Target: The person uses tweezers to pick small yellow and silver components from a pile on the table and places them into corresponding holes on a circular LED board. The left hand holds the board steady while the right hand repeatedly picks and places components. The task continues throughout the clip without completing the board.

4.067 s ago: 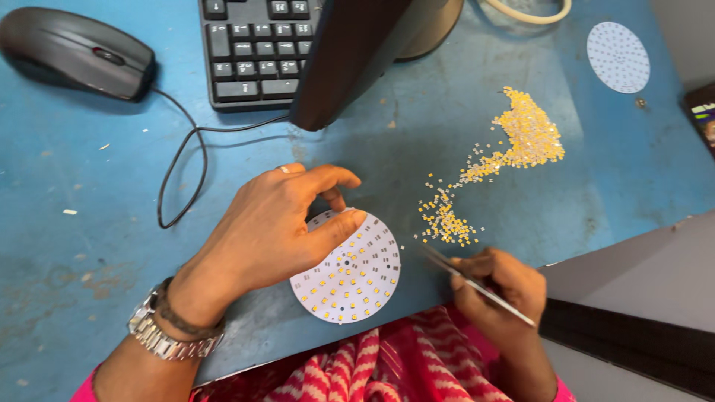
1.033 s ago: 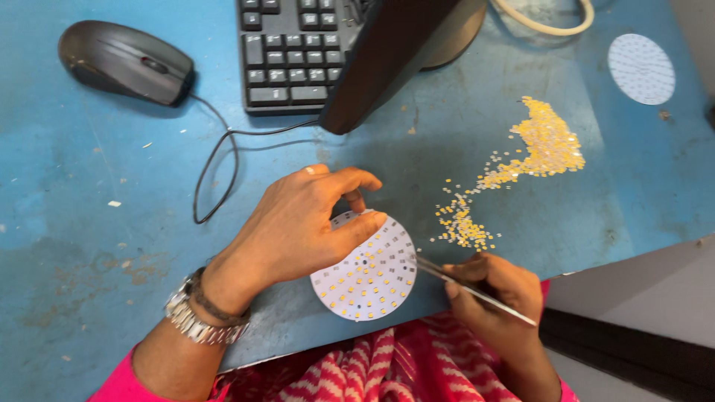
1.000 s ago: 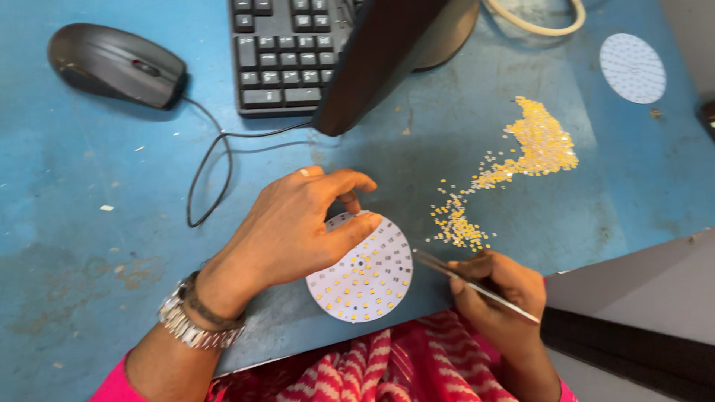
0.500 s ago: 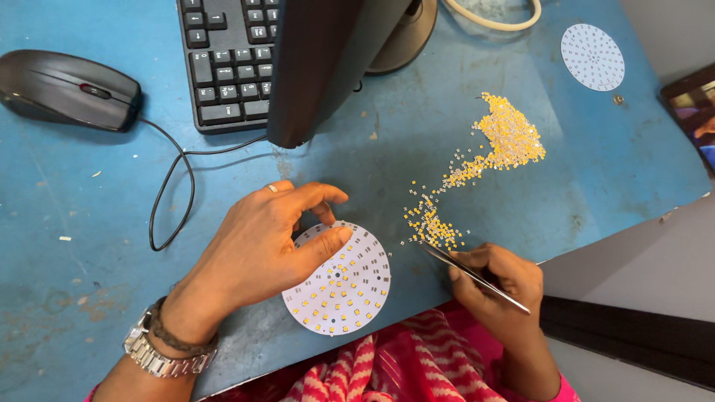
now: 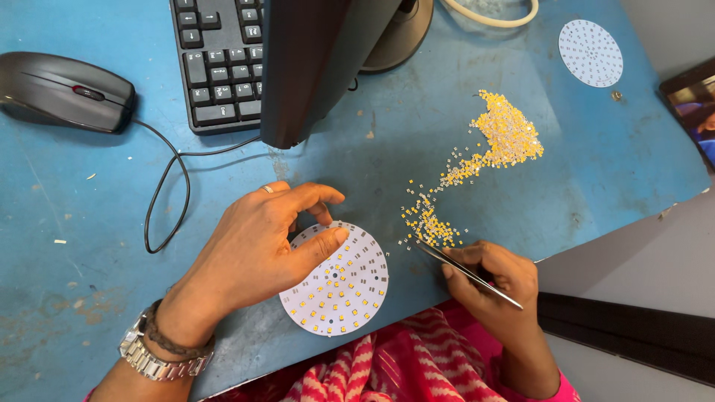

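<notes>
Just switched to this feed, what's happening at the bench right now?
A person sits at a blue table. The left hand rests on a round white board, holding it flat; part of the board carries small yellow chips. The right hand holds thin metal tweezers, their tips at the near end of a loose scatter of yellow chips. A second round board lies at the far right, beyond a monitor stand, keyboard and mouse.
</notes>
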`<state>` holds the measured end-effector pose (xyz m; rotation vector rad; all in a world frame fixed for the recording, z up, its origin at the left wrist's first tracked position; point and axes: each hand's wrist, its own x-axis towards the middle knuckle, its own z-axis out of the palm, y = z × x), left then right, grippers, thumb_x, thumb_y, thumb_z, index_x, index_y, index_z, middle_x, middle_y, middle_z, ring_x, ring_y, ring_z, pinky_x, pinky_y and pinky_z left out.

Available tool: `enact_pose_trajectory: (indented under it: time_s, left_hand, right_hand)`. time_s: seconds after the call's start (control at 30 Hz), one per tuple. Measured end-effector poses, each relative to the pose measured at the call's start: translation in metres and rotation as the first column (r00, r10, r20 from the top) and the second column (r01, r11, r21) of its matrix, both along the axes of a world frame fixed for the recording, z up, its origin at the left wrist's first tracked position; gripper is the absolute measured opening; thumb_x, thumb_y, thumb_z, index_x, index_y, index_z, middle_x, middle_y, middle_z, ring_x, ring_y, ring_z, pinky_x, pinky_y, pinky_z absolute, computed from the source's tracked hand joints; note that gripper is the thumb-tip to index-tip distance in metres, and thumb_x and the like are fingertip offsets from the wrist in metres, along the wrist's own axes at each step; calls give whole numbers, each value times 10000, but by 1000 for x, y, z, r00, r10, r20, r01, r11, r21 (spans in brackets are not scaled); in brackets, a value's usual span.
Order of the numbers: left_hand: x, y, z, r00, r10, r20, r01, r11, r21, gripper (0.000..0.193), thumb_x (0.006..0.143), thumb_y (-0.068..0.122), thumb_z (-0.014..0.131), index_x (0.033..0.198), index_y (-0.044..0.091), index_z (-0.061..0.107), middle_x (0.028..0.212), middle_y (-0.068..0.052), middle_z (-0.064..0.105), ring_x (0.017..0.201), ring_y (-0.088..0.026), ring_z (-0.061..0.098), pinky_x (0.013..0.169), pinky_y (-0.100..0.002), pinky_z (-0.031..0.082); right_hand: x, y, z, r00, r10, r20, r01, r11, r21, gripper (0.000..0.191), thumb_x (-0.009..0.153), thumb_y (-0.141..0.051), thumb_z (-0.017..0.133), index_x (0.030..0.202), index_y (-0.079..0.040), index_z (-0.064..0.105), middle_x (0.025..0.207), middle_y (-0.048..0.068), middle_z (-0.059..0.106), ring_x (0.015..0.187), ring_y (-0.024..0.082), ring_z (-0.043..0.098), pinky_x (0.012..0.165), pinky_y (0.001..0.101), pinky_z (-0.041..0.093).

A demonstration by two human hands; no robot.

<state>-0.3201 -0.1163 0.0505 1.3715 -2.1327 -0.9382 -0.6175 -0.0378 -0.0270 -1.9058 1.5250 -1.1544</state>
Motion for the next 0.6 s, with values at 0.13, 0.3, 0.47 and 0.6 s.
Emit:
enact_pose_trajectory:
  time_s: [0.13,0.3,0.47,0.6]
  left_hand:
    - [1,1,1,1000,1,12,-1,1000,12,396,791,373,732,1092,117,745,909,0,794,675,-217,642,601,-383,508]
    - [7,4,-3,999,-44,-7,44,997,-63,426,823,385,719,1140,100,725,929,-24,785,707,-237,650,643,-394,514]
    - [10,8,-8,997,-68,-36,65,995,-81,425,855,407,708,1150,102,715,908,-23,780,686,-242,661,678,-398,517]
    - [10,9,-6,998,-53,-26,52,997,-61,437,842,417,708,1150,106,721,900,-31,776,703,-248,670,659,-397,522]
  right_hand:
    - [2,2,0,1000,-4,4,4,1000,-20,124,793,20,783,875,15,690,756,59,713,579,70,589,531,226,441]
    - [8,5,1,976,206,77,-199,976,-92,175,852,-3,776,876,-30,604,808,45,683,722,140,724,666,261,569]
    - [15,-3,4,901,433,22,-434,901,29,167,738,-59,816,833,-27,682,766,57,730,597,155,673,527,270,494]
    - [17,-13,9,864,502,-22,-501,864,56,143,761,-77,814,866,-32,727,755,47,740,584,156,674,525,285,489]
